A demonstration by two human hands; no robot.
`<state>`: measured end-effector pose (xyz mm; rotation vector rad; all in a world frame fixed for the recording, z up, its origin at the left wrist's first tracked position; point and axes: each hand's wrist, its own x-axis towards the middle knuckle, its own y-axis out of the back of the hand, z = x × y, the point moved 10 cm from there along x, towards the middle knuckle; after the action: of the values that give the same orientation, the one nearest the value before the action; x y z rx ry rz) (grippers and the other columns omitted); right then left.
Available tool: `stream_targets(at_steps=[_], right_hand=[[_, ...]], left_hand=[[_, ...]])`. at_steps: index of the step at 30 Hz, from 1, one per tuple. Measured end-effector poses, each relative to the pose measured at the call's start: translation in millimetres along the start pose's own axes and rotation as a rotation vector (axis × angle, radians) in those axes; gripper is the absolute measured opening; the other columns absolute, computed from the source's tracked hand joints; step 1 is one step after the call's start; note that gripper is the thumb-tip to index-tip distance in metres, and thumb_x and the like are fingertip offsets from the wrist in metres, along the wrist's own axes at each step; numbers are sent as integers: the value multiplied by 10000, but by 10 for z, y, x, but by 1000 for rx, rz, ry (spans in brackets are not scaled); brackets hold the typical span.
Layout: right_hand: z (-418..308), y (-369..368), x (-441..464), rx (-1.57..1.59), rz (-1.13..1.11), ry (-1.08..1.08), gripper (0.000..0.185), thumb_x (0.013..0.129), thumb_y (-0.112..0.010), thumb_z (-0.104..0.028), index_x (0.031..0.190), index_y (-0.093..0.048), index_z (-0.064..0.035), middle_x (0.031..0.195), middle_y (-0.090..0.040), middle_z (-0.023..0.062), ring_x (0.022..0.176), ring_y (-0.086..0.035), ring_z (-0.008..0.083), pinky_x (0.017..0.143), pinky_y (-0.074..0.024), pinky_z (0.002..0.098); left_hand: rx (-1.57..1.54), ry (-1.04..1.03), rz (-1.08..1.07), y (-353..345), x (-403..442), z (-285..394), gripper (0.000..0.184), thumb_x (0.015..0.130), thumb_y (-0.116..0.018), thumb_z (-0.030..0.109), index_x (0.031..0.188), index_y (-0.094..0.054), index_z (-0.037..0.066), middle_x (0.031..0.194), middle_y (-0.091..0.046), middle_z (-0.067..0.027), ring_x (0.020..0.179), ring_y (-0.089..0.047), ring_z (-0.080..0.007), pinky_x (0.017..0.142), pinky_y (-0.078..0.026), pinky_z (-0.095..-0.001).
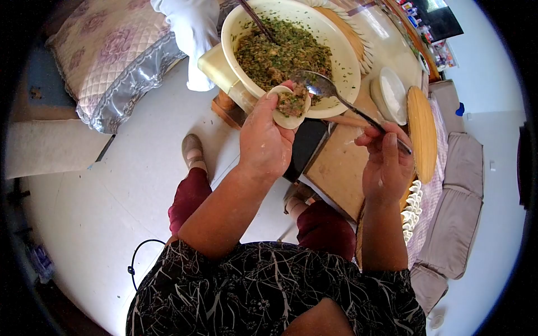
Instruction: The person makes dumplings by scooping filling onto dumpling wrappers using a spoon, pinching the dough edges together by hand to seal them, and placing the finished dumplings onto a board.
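My left hand (264,137) holds a round dumpling wrapper (284,120) with a lump of green-flecked filling (292,103) on it. In my right hand (386,159) is a metal spoon (358,112), gripped by its dark handle. The spoon's bowl is just above the wrapper's upper edge and seems to touch the filling. Right behind both is a large cream bowl (348,64) of chopped meat and greens (280,59). Dark chopsticks (256,21) stand tilted in that mix.
A white bowl of flour (389,96) stands right of the big bowl, beside an oval wooden board (421,134). Rows of folded dumplings (412,210) lie near my right forearm, and more (364,50) ring a round tray. A wooden board (339,168) lies below my hands.
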<state>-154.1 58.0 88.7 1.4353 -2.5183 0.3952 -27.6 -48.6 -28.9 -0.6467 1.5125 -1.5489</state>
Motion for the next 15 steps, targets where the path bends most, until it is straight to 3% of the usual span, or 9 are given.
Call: stream_targets(at_steps=[5,15], right_hand=[[-96,-108,-89,-112,-15,46,190,887,-448,-83,1001,-540,39,862,-607,175,736,-597,234,694,-493,339],[-142,-104,-183,-225,-44,96,195,884,-440,-78,999,-542,43,847,-611,176,721,-598,235,702,-488,352]], left_hand=[[-46,-14,39,58,1,22,336,928,-356,162,1197,-379,-39,1131,-479,-131,1060,-495,-249,932,-431,-382],[-32,-32,58,29,-23,81,337,938,-312,166,1214,-360,-23,1189,-459,-132,1100,-475,-237,951,-416,-388]])
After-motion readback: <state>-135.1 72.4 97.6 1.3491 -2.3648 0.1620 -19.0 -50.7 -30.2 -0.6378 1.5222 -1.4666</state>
